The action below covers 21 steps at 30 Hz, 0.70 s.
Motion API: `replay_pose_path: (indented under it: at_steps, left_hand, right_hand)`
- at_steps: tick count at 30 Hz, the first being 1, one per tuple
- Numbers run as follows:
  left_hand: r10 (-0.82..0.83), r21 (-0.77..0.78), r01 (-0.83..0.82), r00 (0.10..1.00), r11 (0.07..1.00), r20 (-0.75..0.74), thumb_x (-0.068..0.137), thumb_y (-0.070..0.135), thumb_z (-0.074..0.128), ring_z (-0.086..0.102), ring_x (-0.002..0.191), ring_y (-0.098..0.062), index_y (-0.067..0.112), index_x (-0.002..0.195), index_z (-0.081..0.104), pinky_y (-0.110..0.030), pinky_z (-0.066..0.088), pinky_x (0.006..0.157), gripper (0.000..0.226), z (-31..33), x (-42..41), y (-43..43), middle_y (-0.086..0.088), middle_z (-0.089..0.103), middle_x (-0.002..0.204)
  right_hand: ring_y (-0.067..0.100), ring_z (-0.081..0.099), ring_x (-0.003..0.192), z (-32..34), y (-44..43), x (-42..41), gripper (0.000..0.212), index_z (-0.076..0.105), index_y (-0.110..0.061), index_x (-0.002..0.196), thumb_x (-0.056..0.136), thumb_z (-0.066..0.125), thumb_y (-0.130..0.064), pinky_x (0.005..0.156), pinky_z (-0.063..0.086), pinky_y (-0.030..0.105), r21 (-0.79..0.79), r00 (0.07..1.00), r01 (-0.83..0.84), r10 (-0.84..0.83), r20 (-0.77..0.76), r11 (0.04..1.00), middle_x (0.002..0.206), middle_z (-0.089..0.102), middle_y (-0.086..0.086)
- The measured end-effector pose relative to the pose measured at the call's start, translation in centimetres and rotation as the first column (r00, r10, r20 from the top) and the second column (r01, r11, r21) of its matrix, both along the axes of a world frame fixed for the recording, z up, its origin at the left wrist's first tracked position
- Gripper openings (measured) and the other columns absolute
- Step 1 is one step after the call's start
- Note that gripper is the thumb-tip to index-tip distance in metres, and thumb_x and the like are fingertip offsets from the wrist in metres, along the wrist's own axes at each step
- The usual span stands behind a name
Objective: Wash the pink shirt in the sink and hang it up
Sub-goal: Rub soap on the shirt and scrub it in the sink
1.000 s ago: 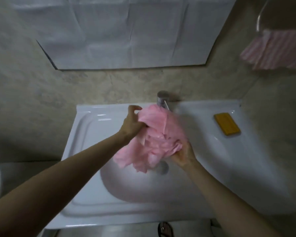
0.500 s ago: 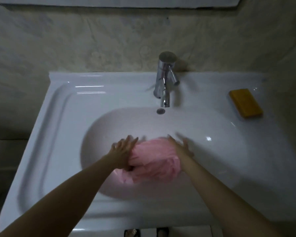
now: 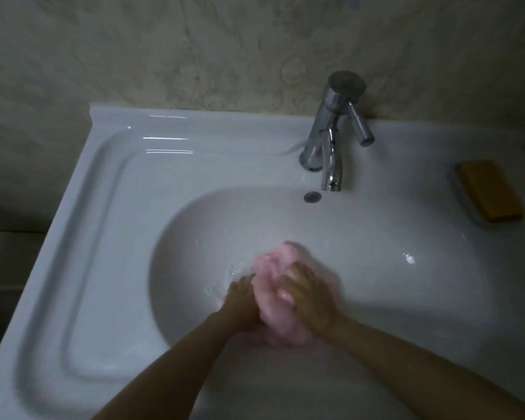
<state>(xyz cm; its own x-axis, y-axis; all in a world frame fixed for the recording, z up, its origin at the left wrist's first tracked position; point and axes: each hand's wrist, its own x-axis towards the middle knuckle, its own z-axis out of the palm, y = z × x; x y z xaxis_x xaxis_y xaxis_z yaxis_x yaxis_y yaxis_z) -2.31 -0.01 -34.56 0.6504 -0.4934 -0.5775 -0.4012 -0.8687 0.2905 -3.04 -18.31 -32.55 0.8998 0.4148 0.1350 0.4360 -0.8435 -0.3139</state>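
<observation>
Dim sink [image 3: 109,225] basin: left hand [image 3: 243,301] and right hand [image 3: 311,304] grip the bunched shirt [image 3: 272,295], fingers [image 3: 297,269] curled round it. Scrubbing seems underway; rinsing, wringing, hanging remain.

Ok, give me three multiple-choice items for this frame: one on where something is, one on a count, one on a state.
1. Where is the soap bar?
A. in the basin
B. on the sink ledge, right of the faucet
C. on the left ledge

2. How many hands are on the pink shirt?
A. none
B. one
C. two

3. How does the shirt lie?
A. spread flat
B. bunched up in the basin
C. draped over the faucet

Answers:
1 B: the yellow bar sits on the far right ledge, outside the bowl.
2 C: the left hand and right hand both grip it.
3 B: it is a wad between the hands, low in the bowl.
</observation>
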Motion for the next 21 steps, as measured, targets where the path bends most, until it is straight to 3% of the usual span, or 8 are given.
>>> replay_pose_path:
  at_steps: [3,7,11,13,15,17,19,21]
  left_hand:
    - [0.105,-0.130,-0.090,0.988,0.987,0.111,0.070,0.058,0.042,0.069,0.083,-0.027,0.006,0.114,0.048,-0.029,0.056,0.067,0.069,2.0,0.5,-0.3,-0.011,0.066,0.099]
    - [0.053,-0.070,-0.041,0.983,0.997,0.178,0.072,0.054,0.066,0.060,0.108,-0.036,-0.005,0.126,0.053,-0.043,0.048,0.089,0.081,3.4,0.4,-0.4,-0.022,0.055,0.124]
    - [0.240,-0.046,-0.246,0.965,0.968,-0.105,0.085,0.028,0.062,0.028,0.139,-0.023,0.039,0.146,0.023,-0.038,0.022,0.111,0.073,0.7,0.4,0.6,-0.005,0.023,0.155]
    - [0.188,0.021,-0.187,0.980,0.982,-0.072,0.090,0.033,0.053,0.018,0.144,-0.022,0.024,0.150,0.016,-0.034,0.013,0.114,0.071,0.6,0.5,0.8,-0.004,0.014,0.157]
    - [0.078,-0.067,-0.072,0.992,0.995,0.094,0.074,0.058,0.040,0.047,0.127,-0.033,0.001,0.139,0.038,-0.043,0.038,0.101,0.086,1.2,0.8,0.7,-0.018,0.038,0.144]
    - [0.090,-0.062,-0.080,0.982,0.995,0.164,0.062,0.063,0.027,0.062,0.089,-0.028,0.001,0.113,0.053,-0.028,0.054,0.065,0.084,1.3,1.0,0.5,-0.013,0.053,0.112]
    - [0.082,-0.073,-0.070,0.980,0.995,0.183,0.061,0.064,0.025,0.047,0.083,-0.018,0.009,0.105,0.048,-0.019,0.051,0.055,0.074,1.4,0.7,0.7,-0.004,0.051,0.099]
    - [0.058,-0.061,-0.048,0.984,0.997,0.171,0.058,0.065,0.025,0.048,0.079,-0.016,0.012,0.103,0.046,-0.019,0.049,0.053,0.073,1.8,0.5,0.8,0.000,0.058,0.091]
  right_hand:
    - [0.022,0.041,0.132,-0.3,-1.7,2.8,0.035,0.055,-0.017,0.129,0.099,0.045,-0.033,0.105,0.030,0.026,-0.061,0.971,0.169,-0.177,-0.162,0.984,0.141,0.047,0.006]
    - [0.018,0.060,0.093,3.9,-0.3,3.7,0.026,0.052,-0.021,0.110,0.087,0.065,-0.022,0.073,0.047,0.027,0.209,0.866,0.476,-0.413,-0.281,0.855,0.099,0.057,-0.012]
    - [0.018,0.060,0.101,5.7,2.4,-1.3,0.027,0.061,-0.025,0.111,0.088,0.060,-0.037,0.081,0.049,0.030,0.087,0.971,0.068,-0.046,-0.235,0.994,0.110,0.064,-0.003]
    - [0.022,0.062,0.098,3.2,2.2,-2.7,0.025,0.062,-0.021,0.105,0.097,0.043,-0.034,0.086,0.050,0.038,0.055,0.968,-0.126,0.135,-0.211,0.990,0.103,0.069,0.005]
    - [0.022,0.066,0.083,-0.3,0.0,-1.3,0.021,0.062,-0.025,0.095,0.092,0.041,-0.031,0.078,0.051,0.044,0.058,0.981,-0.139,0.145,-0.127,0.989,0.089,0.071,0.004]
    - [0.023,0.068,0.071,-0.6,-1.2,1.2,0.026,0.070,-0.023,0.093,0.081,0.048,-0.032,0.060,0.052,0.031,0.036,0.983,-0.070,0.075,-0.166,0.997,0.089,0.072,0.002]
    - [0.023,0.067,0.078,0.4,-0.9,2.8,0.025,0.068,-0.022,0.107,0.089,0.050,-0.028,0.062,0.047,0.025,0.017,0.946,0.176,-0.164,-0.281,0.984,0.096,0.070,0.003]
    - [0.027,0.064,0.095,2.5,-0.1,3.9,0.031,0.064,-0.017,0.115,0.090,0.056,-0.035,0.076,0.048,0.029,0.171,0.763,0.580,-0.458,-0.456,0.797,0.106,0.068,0.007]
